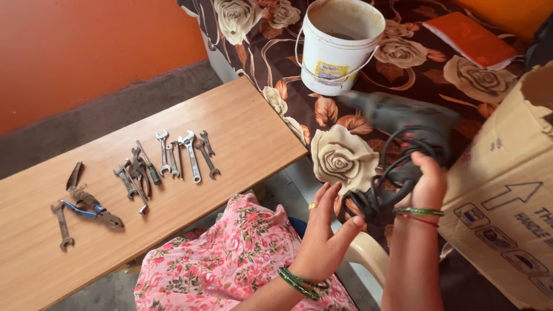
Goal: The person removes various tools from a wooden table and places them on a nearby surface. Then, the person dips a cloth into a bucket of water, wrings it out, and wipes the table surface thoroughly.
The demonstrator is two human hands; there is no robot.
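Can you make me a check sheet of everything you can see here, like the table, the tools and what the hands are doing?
Surface: long wooden board, bare at its right end.
Job's things: dark power drill, blurred, held up over the flowered cloth.
Clutter: spanners in a row, pliers and other hand tools lying on the board; white bucket; cardboard box; orange book.
Grippers: right hand grips the drill's handle; left hand open, fingers touching the cord.
Cables: black cord bunched below the drill.
Surroundings: orange wall, grey floor, white plastic chair.
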